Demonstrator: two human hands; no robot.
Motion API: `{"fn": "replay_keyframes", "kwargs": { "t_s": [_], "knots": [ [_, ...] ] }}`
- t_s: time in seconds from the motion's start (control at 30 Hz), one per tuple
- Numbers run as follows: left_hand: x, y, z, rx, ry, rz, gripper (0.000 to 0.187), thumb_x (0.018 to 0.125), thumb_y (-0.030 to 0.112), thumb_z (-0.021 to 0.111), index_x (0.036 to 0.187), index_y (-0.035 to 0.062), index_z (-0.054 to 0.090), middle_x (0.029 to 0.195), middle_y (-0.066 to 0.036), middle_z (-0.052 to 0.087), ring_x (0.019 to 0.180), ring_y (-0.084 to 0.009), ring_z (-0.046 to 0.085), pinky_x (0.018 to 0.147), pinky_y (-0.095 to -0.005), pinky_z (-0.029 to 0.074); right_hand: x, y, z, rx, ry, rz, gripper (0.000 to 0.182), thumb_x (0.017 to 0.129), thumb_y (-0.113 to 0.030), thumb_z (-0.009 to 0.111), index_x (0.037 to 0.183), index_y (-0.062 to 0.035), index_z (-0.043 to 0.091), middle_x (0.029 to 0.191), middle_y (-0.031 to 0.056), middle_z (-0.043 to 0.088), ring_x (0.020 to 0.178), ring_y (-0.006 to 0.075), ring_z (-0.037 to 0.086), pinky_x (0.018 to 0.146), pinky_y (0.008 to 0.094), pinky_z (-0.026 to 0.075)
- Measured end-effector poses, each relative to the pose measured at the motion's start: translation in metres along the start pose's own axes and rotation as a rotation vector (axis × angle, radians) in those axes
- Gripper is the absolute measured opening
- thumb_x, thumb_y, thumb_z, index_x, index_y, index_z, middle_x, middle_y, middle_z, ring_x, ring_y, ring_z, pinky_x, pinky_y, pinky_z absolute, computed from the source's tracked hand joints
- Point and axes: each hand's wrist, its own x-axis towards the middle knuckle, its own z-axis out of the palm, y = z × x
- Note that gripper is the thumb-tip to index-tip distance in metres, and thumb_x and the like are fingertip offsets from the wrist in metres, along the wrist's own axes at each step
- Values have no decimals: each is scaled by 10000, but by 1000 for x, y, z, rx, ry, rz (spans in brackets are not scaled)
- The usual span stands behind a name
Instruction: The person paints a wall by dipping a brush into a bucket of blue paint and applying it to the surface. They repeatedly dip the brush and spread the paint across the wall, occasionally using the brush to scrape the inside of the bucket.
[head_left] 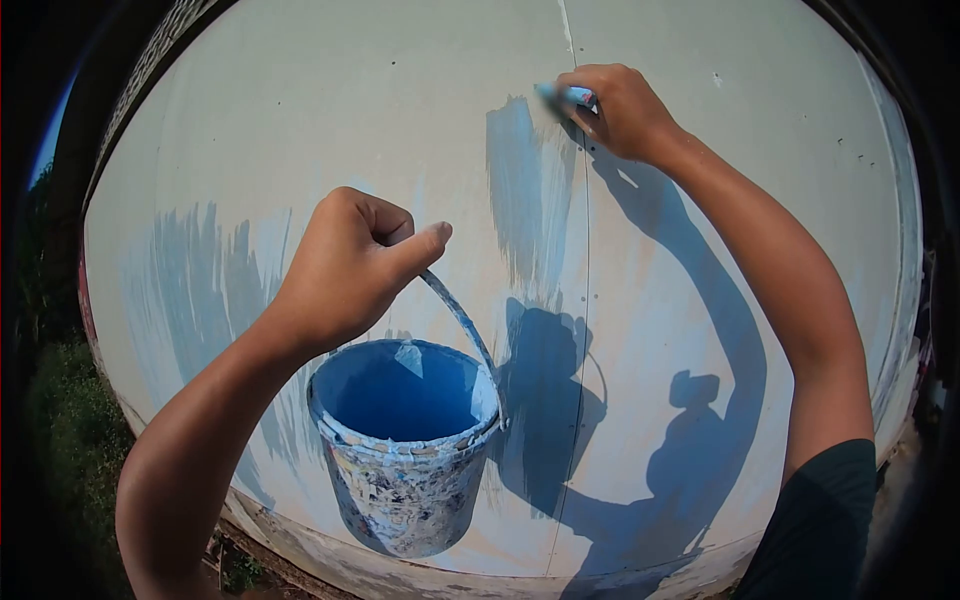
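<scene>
My left hand (360, 265) is closed round the handle of a paint bucket (405, 500), which hangs in front of the wall. Blue paint lines the bucket's inside, and its outer side is spattered with dried paint. Higher up on the right, my right hand (620, 110) grips a paintbrush (578, 96); its blurred bristles are at the wall (420, 130). Just left of and below the brush, a patch of wet blue paint (530, 180) runs down the pale panel.
More blue strokes (190, 290) cover the wall's left part. A vertical seam (586, 350) divides the panels, with small screw dots near it. The person's shadow (690, 460) falls on the lower right. Green plants (70, 450) grow beyond the wall's left edge.
</scene>
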Motion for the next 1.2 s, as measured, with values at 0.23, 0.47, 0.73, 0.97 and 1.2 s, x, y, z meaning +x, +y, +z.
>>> {"fn": "replay_keyframes", "kwargs": {
  "t_s": [0.23, 0.47, 0.73, 0.97, 1.2],
  "knots": [
    [-17, -15, -4, -27, 78, -1, 563, 925, 354, 728, 487, 88, 496, 453, 17, 401, 435, -62, 318, 462, -286, 242, -119, -127, 7, 245, -545, -346, 184, 788, -36, 792, 961, -63, 736, 874, 101, 711, 837, 250, 709, 673, 371, 575],
    [-12, -12, 9, -41, 80, -12, 572, 922, 341, 734, 479, 100, 465, 453, 22, 390, 443, -60, 318, 462, -290, 229, -87, -102, 13, 604, -768, 154, 125, 846, -102, 709, 898, 10, 730, 826, 222, 712, 788, 385, 690, 744, 432, 544],
    [-16, -16, 10, 20, 62, -76, 568, 920, 345, 739, 488, 86, 477, 464, 19, 401, 461, -64, 329, 467, -287, 255, -10, -22, 28, -20, -20, -89, 102, 866, -83, 770, 962, -65, 742, 874, 134, 732, 809, 286, 722, 723, 380, 587],
    [-27, -16, -4, 38, 61, -91, 570, 918, 358, 743, 492, 86, 480, 467, 12, 413, 459, -70, 344, 469, -286, 271, -130, -147, 11, 377, -549, -382, 51, 838, -45, 766, 860, -44, 720, 853, 143, 732, 809, 285, 728, 695, 377, 590],
    [-24, -16, 8, 11, 84, -97, 559, 913, 326, 751, 494, 66, 488, 469, 11, 418, 469, -64, 350, 468, -296, 270, -52, -89, 26, 536, -599, 142, 136, 876, -121, 725, 886, 15, 713, 801, 223, 696, 703, 353, 653, 690, 416, 534]
  ]
}}
